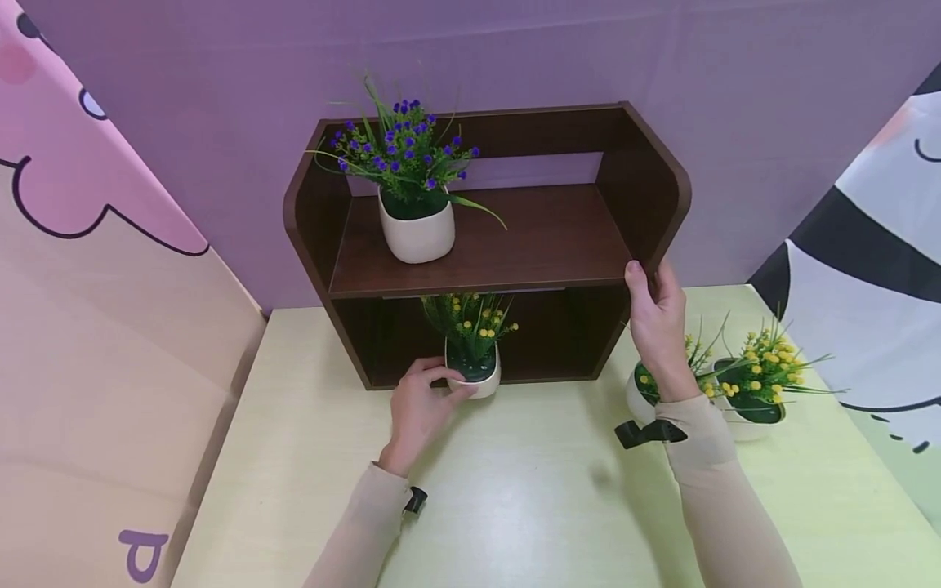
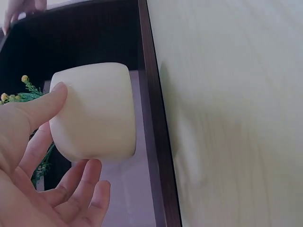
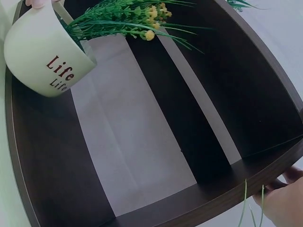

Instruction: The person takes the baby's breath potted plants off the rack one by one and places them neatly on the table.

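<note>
My left hand [image 1: 422, 412] pinches the rim of a white pot [image 1: 483, 389] with yellow flowers, at the front of the lower compartment of a dark brown two-tier shelf [image 1: 547, 237]. In the left wrist view the thumb lies on the pot's side [image 2: 97, 113], with fingers on the other side. Red "Life" lettering marks the pot [image 3: 42, 52] in the right wrist view. My right hand [image 1: 657, 331] grips the shelf's right side panel by its front edge, near the upper board. That hand shows only partly in the right wrist view.
On the upper board, towards the left, stands a white pot [image 1: 417, 235] with blue-purple flowers. Two more yellow-flowered plants, a right one [image 1: 757, 412] and one partly behind my right forearm [image 1: 642, 392], stand on the pale table [image 1: 515, 490]. A purple backdrop [image 1: 485, 49] hangs behind.
</note>
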The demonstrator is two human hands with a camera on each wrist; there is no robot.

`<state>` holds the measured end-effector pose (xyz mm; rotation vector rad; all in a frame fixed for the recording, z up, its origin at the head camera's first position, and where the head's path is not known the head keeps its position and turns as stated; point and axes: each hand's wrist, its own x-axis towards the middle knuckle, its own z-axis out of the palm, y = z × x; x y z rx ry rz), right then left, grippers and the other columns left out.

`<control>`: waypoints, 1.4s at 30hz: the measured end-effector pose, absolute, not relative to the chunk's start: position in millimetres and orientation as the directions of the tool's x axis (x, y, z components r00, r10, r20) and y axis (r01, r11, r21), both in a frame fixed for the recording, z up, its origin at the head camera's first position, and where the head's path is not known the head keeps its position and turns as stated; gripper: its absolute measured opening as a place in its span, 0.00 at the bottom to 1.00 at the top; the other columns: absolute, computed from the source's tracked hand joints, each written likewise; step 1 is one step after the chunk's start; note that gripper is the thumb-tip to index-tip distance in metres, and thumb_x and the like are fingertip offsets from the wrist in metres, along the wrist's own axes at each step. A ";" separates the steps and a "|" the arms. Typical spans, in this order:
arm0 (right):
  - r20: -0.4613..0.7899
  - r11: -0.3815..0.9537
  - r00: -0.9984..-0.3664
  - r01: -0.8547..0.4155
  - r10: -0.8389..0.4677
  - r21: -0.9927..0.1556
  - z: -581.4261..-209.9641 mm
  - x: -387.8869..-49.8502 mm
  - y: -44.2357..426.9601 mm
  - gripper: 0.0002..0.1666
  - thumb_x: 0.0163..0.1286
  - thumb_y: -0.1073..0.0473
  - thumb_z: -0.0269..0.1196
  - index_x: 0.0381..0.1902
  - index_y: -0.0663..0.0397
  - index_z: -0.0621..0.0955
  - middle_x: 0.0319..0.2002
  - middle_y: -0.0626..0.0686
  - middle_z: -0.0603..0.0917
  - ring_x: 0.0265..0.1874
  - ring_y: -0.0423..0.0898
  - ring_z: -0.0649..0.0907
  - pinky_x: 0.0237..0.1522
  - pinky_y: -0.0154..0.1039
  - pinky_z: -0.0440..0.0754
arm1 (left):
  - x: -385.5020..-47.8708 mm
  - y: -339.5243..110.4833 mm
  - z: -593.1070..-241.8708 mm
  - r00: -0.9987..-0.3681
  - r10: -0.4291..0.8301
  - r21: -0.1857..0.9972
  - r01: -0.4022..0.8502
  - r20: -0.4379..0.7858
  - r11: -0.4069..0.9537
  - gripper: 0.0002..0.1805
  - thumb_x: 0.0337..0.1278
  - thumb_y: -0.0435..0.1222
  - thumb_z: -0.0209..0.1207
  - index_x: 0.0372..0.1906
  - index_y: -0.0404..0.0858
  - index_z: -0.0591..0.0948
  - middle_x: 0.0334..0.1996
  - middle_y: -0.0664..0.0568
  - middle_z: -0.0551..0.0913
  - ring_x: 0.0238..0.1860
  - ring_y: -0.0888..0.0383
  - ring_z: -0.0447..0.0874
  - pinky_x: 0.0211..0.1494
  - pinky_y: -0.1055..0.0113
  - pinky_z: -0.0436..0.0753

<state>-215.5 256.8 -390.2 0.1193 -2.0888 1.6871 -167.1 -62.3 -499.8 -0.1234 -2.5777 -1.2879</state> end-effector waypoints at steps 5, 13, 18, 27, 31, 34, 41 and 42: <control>0.386 0.242 -0.897 -0.333 0.217 -0.911 -390.2 -215.9 256.3 0.28 0.86 0.47 0.53 0.80 0.35 0.69 0.77 0.47 0.74 0.78 0.45 0.71 0.83 0.45 0.66 | -159.5 -52.4 -496.9 -0.963 0.010 0.754 0.217 0.269 0.619 0.09 0.49 0.47 0.82 0.32 0.49 0.94 0.54 0.49 0.89 0.51 0.47 0.89 0.44 0.54 0.83; 0.378 0.228 -0.899 -0.330 0.219 -0.916 -391.0 -215.4 256.7 0.28 0.86 0.48 0.52 0.80 0.36 0.69 0.77 0.49 0.74 0.78 0.46 0.71 0.83 0.46 0.65 | -146.3 -35.0 -495.5 -0.957 0.089 0.705 0.266 0.278 0.658 0.10 0.49 0.48 0.81 0.33 0.49 0.94 0.54 0.53 0.89 0.49 0.51 0.90 0.43 0.59 0.83; 0.383 0.230 -0.897 -0.334 0.219 -0.914 -389.3 -215.2 255.6 0.28 0.86 0.47 0.53 0.80 0.35 0.69 0.77 0.48 0.74 0.78 0.45 0.70 0.83 0.46 0.65 | -139.6 -24.5 -496.4 -0.951 0.122 0.694 0.293 0.285 0.657 0.11 0.49 0.48 0.82 0.33 0.48 0.94 0.53 0.52 0.89 0.49 0.51 0.90 0.48 0.55 0.85; 0.387 0.193 -0.896 -0.349 0.219 -0.917 -391.6 -216.7 254.9 0.28 0.86 0.48 0.53 0.80 0.36 0.70 0.77 0.49 0.73 0.78 0.44 0.70 0.83 0.44 0.64 | -128.0 -1.4 -503.3 -0.937 0.217 0.660 0.347 0.274 0.666 0.11 0.51 0.49 0.80 0.35 0.48 0.94 0.55 0.51 0.87 0.55 0.54 0.88 0.53 0.55 0.86; 0.383 0.171 -0.895 -0.350 0.230 -0.921 -392.5 -217.0 254.9 0.28 0.86 0.49 0.53 0.79 0.37 0.70 0.76 0.50 0.74 0.77 0.44 0.71 0.83 0.43 0.65 | -122.5 9.1 -507.0 -0.928 0.242 0.647 0.371 0.282 0.667 0.11 0.52 0.50 0.80 0.35 0.50 0.94 0.54 0.53 0.86 0.55 0.56 0.87 0.52 0.58 0.86; 0.384 0.159 -0.892 -0.354 0.240 -0.922 -393.0 -216.8 254.7 0.27 0.86 0.50 0.54 0.78 0.39 0.72 0.75 0.51 0.75 0.76 0.43 0.73 0.81 0.42 0.67 | -120.0 15.1 -508.6 -0.923 0.253 0.634 0.384 0.290 0.672 0.10 0.52 0.51 0.80 0.34 0.52 0.94 0.53 0.54 0.85 0.53 0.58 0.87 0.50 0.62 0.85; 0.393 0.153 -0.887 -0.366 0.242 -0.918 -392.8 -217.8 253.2 0.27 0.86 0.51 0.54 0.79 0.39 0.72 0.75 0.51 0.75 0.76 0.43 0.73 0.81 0.42 0.66 | -117.4 25.8 -505.9 -0.913 0.263 0.576 0.401 0.311 0.712 0.11 0.52 0.55 0.79 0.34 0.55 0.94 0.50 0.56 0.82 0.53 0.59 0.82 0.46 0.67 0.83; 0.394 0.155 -0.887 -0.366 0.241 -0.918 -392.6 -217.9 253.0 0.27 0.86 0.51 0.54 0.79 0.39 0.72 0.75 0.51 0.75 0.76 0.43 0.72 0.82 0.42 0.66 | -117.6 26.8 -505.7 -0.910 0.265 0.566 0.407 0.318 0.717 0.11 0.52 0.55 0.79 0.33 0.55 0.94 0.49 0.57 0.82 0.53 0.60 0.81 0.46 0.67 0.83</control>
